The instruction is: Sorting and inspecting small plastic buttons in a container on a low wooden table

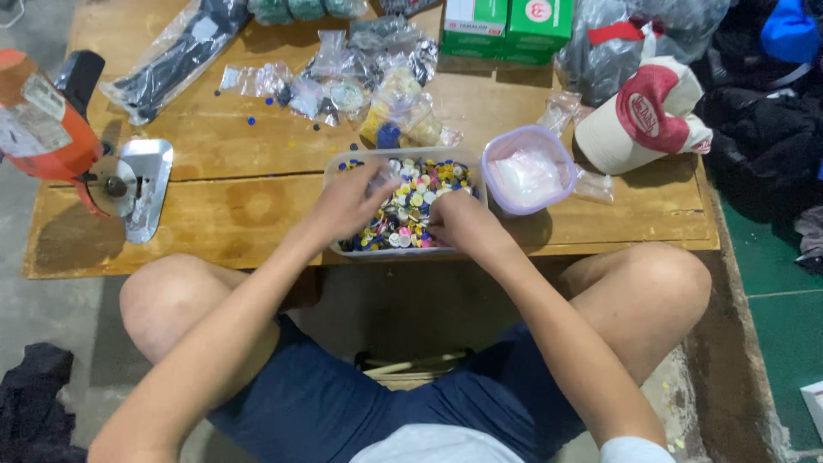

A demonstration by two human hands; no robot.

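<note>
The left hand [347,204] reaches into a clear plastic tray [336,166] of mixed coloured buttons [420,193], fingers curled around a small clear bag at their tips. The right hand [463,221] rests just beside it on the buttons, fingers bent down among them; whether it grips any I cannot tell. Beyond the right hand stands a lilac tub [525,169], further off a cap [645,116].
</note>
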